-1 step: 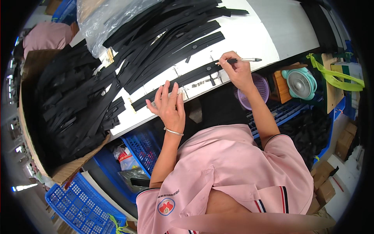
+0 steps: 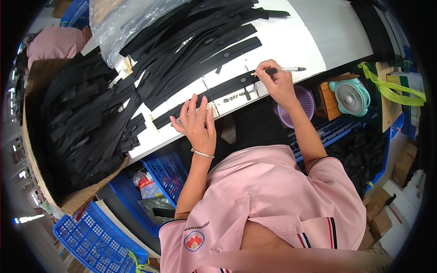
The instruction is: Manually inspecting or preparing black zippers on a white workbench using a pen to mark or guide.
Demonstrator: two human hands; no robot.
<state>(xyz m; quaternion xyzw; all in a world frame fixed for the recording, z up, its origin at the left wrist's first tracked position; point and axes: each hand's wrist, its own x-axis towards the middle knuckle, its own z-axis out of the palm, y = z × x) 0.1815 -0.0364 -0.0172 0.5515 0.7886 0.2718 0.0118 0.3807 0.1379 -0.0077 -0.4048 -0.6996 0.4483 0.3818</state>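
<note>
A long black fabric strip (image 2: 226, 89) with a small dark button-like disc lies along the near side of the white tabletop. My right hand (image 2: 276, 84) pinches a ballpoint pen (image 2: 287, 69) with a clear barrel and dark grip. The pen's writing end is at the far right part of the strip. My left hand (image 2: 198, 125) rests on the strip's left part, fingers spread and flat. Something pale shows under its palm, too covered to name. Dark marks are drawn on the tabletop (image 2: 293, 50) beside the strip.
Many loose black strips (image 2: 182, 63) are heaped beyond my hands, under a clear plastic bag (image 2: 118, 27). A cardboard box (image 2: 75, 200) of black pieces stands left. Blue baskets (image 2: 98, 232), a purple basket (image 2: 304, 105) and a teal fan (image 2: 349, 98) sit below table level.
</note>
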